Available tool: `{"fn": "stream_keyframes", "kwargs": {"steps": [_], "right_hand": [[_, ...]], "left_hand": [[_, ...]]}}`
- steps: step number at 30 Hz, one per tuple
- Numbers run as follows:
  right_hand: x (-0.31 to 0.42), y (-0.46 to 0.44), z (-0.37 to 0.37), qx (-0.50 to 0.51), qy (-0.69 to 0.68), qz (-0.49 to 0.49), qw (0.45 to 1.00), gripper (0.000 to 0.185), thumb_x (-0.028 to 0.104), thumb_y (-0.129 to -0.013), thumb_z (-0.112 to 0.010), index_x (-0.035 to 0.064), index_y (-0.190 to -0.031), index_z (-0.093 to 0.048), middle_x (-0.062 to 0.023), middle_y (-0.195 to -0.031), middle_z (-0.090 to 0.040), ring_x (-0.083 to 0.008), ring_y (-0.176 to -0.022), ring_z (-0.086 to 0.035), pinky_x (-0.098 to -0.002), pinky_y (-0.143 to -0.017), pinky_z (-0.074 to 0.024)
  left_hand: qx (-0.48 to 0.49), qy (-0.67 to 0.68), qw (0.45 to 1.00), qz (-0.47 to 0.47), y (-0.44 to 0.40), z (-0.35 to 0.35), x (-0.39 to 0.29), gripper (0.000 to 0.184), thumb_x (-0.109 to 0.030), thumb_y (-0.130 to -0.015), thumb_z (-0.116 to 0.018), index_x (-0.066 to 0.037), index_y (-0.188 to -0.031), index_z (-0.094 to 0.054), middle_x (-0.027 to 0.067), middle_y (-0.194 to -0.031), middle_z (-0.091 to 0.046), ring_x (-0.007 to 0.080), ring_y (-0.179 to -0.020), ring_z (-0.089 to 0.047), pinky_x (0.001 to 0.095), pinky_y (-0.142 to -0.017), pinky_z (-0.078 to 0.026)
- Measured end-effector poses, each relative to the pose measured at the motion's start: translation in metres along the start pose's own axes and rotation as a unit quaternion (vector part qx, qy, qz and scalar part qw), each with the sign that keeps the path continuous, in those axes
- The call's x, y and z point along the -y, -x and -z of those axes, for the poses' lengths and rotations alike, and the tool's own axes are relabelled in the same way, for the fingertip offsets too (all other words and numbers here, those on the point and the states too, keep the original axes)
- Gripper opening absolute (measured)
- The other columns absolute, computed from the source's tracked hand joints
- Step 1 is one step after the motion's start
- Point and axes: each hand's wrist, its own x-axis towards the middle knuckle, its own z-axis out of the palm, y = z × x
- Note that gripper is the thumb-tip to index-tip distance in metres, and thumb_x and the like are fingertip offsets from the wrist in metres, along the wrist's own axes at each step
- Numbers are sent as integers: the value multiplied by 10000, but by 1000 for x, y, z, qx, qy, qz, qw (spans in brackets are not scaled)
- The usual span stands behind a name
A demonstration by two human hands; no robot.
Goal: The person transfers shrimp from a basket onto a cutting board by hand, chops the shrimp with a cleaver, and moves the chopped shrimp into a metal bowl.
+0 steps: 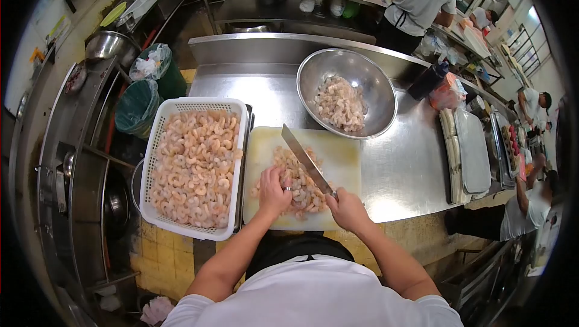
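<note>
My right hand (348, 209) grips the handle of a large kitchen knife (305, 163). Its long blade slants up and to the left across a pile of peeled shrimp (309, 197) on the white cutting board (344, 170). On the left side of that pile lies my left hand (275, 192), a ring on one finger, its fingers curled down against the shrimp; the fingertips are partly hidden. A white perforated basket (145, 191) full of peeled shrimp stands left of the board. Behind the board, a steel bowl (377, 101) holds cut shrimp (341, 104).
The steel table (401, 176) has a raised back edge. At its right are a dark bottle (420, 82), a plastic bag (447, 92) and a lidded tray (472, 152). Green bins (136, 110) stand at the left. A person (419, 1) stands beyond the table; others are at right.
</note>
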Motion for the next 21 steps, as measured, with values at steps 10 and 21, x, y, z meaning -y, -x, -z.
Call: {"fn": "stream_keyframes", "kwargs": {"steps": [10, 21], "right_hand": [[0, 3, -25, -42, -63, -2, 997, 427, 362, -1053, -621, -53, -962, -596, -342, -792, -683, -565, -776, -669, -633, -722, -528], [5, 9, -23, -52, -58, -17, 997, 394, 334, -1058, -616, -48, -964, -597, -347, -817, -689, -569, -784, -668, -638, -726, -526]], "left_hand": [[8, -2, 1000, 28, 0, 0, -1, 352, -152, -954, -671, 24, -1242, -570, 252, -1289, -569, 448, -1253, -522, 525, -1096, -425], [-44, -16, 998, -37, -3, 15, -8, 331, -151, -934, -702, 5, -1209, -603, 223, -1242, -583, 426, -1213, -543, 520, -1082, -429]]}}
